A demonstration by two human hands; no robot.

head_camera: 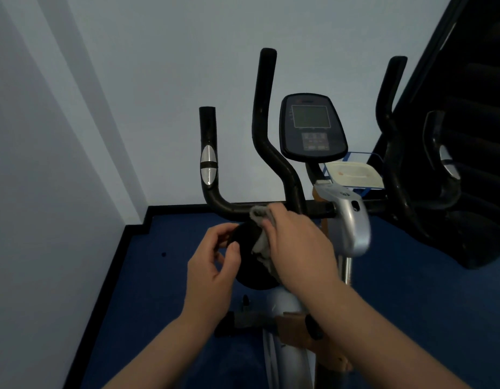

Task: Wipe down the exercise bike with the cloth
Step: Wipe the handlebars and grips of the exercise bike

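Head view: my right hand (295,242) grips the cloth (261,220) against the bike (352,220) handlebar, beside the black seat (250,248). My left hand (212,265) pinches that seat's edge. Risk, I judge: the bunched cloth may slide off the round bar and drop.

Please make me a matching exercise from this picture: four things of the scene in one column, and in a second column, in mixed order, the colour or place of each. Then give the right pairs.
Things:
1. cloth
2. console
3. floor
4. tray

Descriptions:
A. dark blue, with a black edge along the wall
B. grey, held by the right hand against the handlebar
C. pale, behind the bike to the right of the console
D. dark panel with a screen, between the two tall grips

Pairs: 1-B, 2-D, 3-A, 4-C
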